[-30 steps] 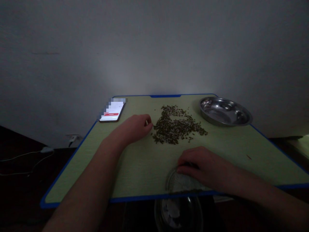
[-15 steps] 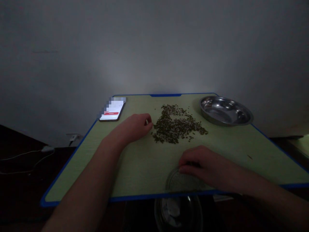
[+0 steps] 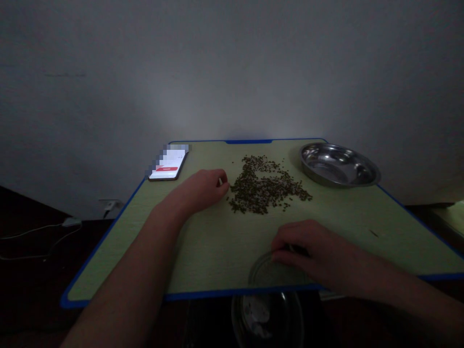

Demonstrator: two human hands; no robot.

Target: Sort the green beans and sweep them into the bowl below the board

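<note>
A loose pile of small brown-green seeds or grains (image 3: 266, 191) lies spread on the pale green tabletop (image 3: 210, 263). At the left edge of this pile rests my left hand (image 3: 209, 186), its fingers curled with thumb and fingertips together; whatever they hold, if anything, is hidden. Closer to me, my right hand (image 3: 299, 246) is closed in a pinch over the rim of a clear round lid-like disc (image 3: 263, 275) at the table's front edge. Its fingertips overlap that rim, but I cannot tell whether they grip it or something tiny.
A shiny metal bowl (image 3: 339, 166) stands at the back right. A phone (image 3: 168, 164) with a lit screen lies at the back left. Below the front edge is a round, shiny bowl (image 3: 268, 321). A thin dark sliver (image 3: 373, 233) lies on the right; a wall is behind.
My right hand has shifted slightly to the right along the disc's rim. My left hand stays beside the pile, with its fingers still curled.
</note>
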